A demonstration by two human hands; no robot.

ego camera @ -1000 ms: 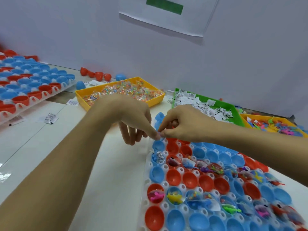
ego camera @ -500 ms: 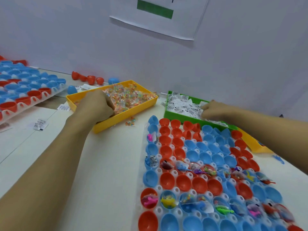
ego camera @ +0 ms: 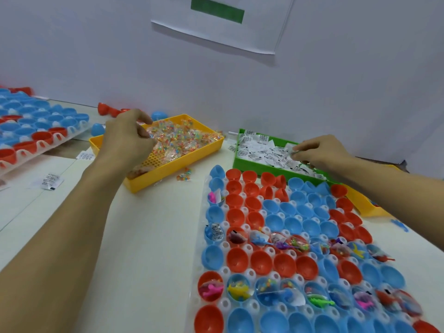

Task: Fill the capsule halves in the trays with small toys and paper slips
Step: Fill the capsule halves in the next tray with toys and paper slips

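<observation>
A white tray of red and blue capsule halves lies at front right; two of its rows and a few left-edge cups hold small toys and paper slips. My left hand hovers over the yellow tray of clear toy packets, fingers curled, pinching what looks like a packet. My right hand is over the green tray of paper slips and pinches a slip between thumb and fingers.
A second capsule tray sits at far left. Another yellow toy tray is partly hidden under my right forearm. One loose packet and a paper slip lie on the table. Loose capsule halves sit by the wall.
Both hands left the capsule tray's top-left corner and went to the supply trays. The left hand has since risen from the packets with fingers closed; the right has lifted a slip.
</observation>
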